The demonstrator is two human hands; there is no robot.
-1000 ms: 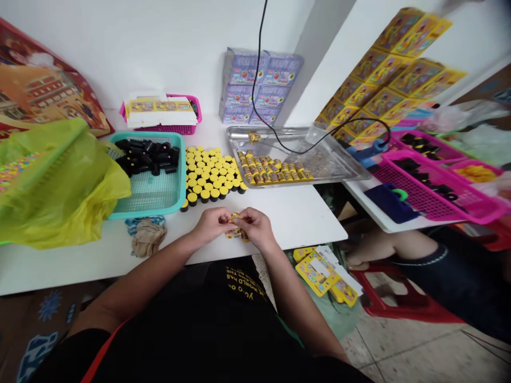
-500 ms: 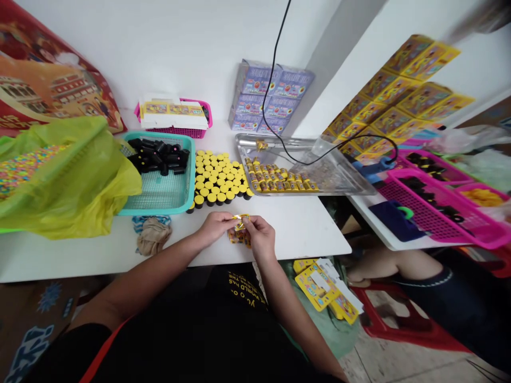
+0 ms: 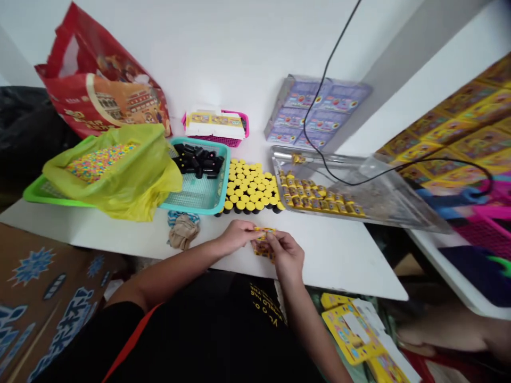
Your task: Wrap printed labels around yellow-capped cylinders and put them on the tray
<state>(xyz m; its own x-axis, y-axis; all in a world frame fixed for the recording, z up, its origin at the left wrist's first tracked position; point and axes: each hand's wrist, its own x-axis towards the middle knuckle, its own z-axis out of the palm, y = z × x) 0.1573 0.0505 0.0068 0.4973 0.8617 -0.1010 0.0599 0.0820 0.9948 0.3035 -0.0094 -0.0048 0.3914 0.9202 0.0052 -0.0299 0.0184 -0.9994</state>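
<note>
My left hand (image 3: 236, 235) and my right hand (image 3: 286, 254) meet at the front edge of the white table (image 3: 331, 255), both pinched on a small yellow label strip (image 3: 264, 232). Just under them lie a few yellow labelled pieces (image 3: 263, 249). Behind the hands stands a block of black tubes with yellow caps (image 3: 249, 187). A metal tray (image 3: 379, 197) to the right holds a row of labelled tubes (image 3: 319, 198).
A teal basket (image 3: 199, 194) holds black tubes. A yellow bag of coloured beads (image 3: 107, 165) sits left, a red bag (image 3: 99, 90) behind it. A pink basket (image 3: 217, 125), purple boxes (image 3: 315, 111), a black cable (image 3: 331, 64), a cloth (image 3: 182, 232) and floor cards (image 3: 351, 332) surround.
The view has swung left and down, so everything sits further right in the picture. Both hands stay together on the yellow strip at the table edge.
</note>
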